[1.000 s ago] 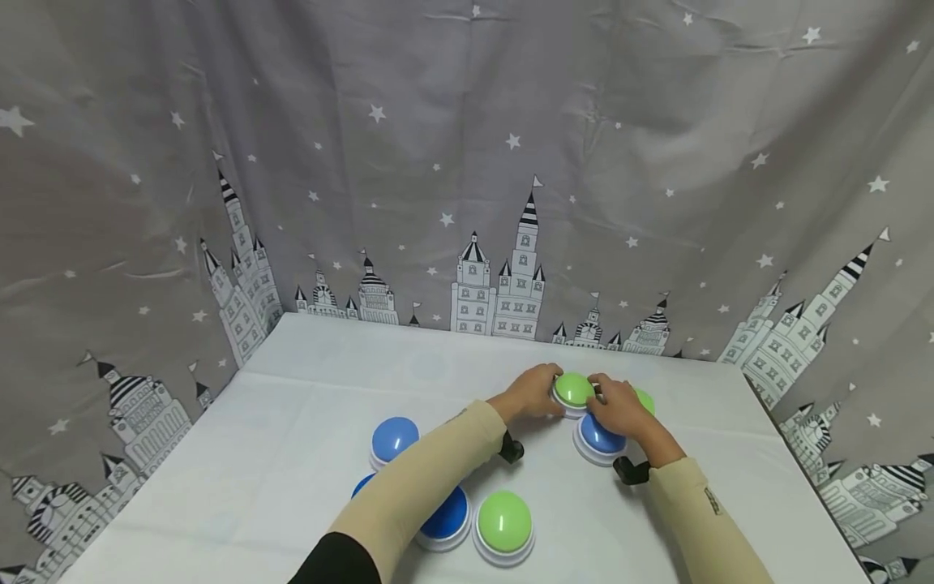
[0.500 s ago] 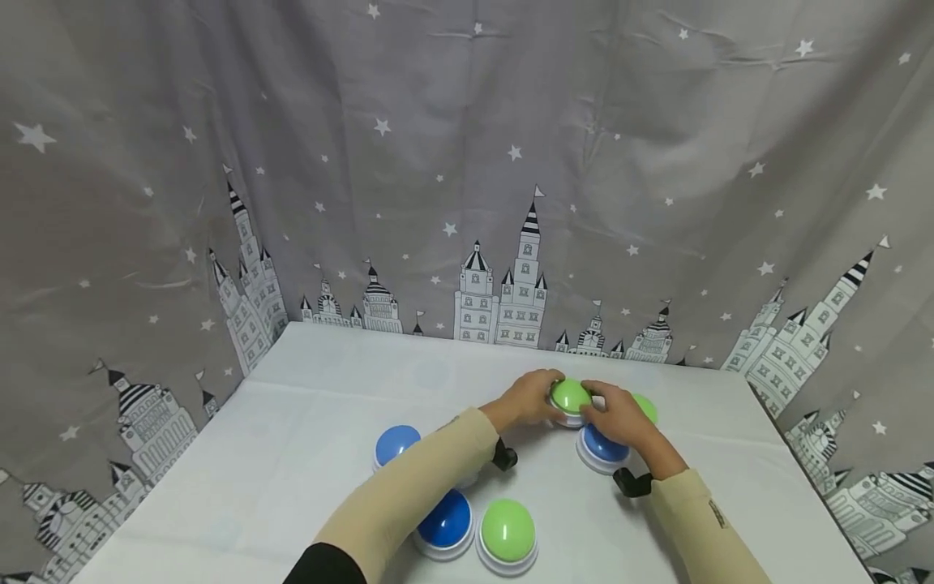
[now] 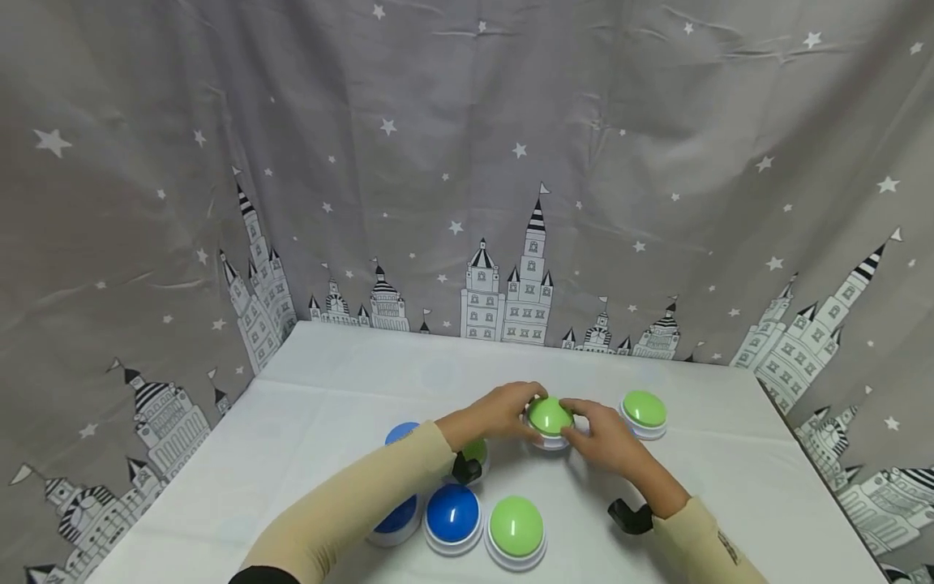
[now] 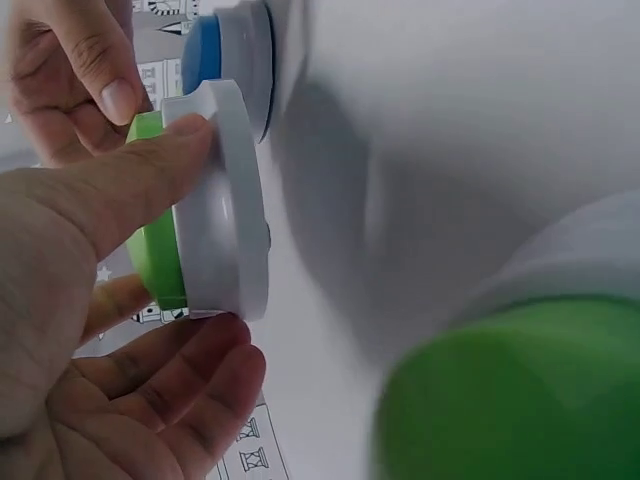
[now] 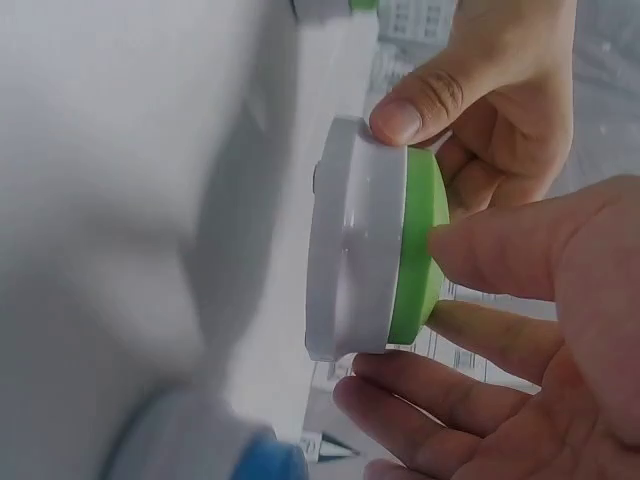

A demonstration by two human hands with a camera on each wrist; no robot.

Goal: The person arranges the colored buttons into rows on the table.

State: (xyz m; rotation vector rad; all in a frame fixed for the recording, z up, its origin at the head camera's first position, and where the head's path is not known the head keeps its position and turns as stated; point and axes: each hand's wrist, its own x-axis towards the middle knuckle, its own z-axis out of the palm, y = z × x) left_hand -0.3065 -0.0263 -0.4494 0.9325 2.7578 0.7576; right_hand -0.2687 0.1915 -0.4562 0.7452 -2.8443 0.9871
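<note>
A green-domed push button (image 3: 550, 415) with a white base is held between both hands, tilted slightly. In the wrist views its underside is off the tabletop, with a shadow on the cloth. My left hand (image 3: 505, 412) grips its left side, thumb on the white base and fingertips at the opposite edge. My right hand (image 3: 607, 438) holds the right side, its thumb (image 5: 490, 245) on the green dome and fingers against the base edge. A blue push button (image 4: 203, 55) stands beyond the held one in the left wrist view; in the head view my right hand hides it.
A green button (image 3: 644, 408) stands at the right. Near the front are a green button (image 3: 516, 527), a blue one (image 3: 453, 513) and another blue one (image 3: 397, 519). My left forearm partly covers a blue button (image 3: 401, 431) and a green one (image 3: 475, 457). Behind the white table (image 3: 343, 365) hangs a grey curtain (image 3: 409, 178).
Both hands have carried the green push button left and toward me. The green button at the right is now uncovered, while the blue one near my right hand has become hidden.
</note>
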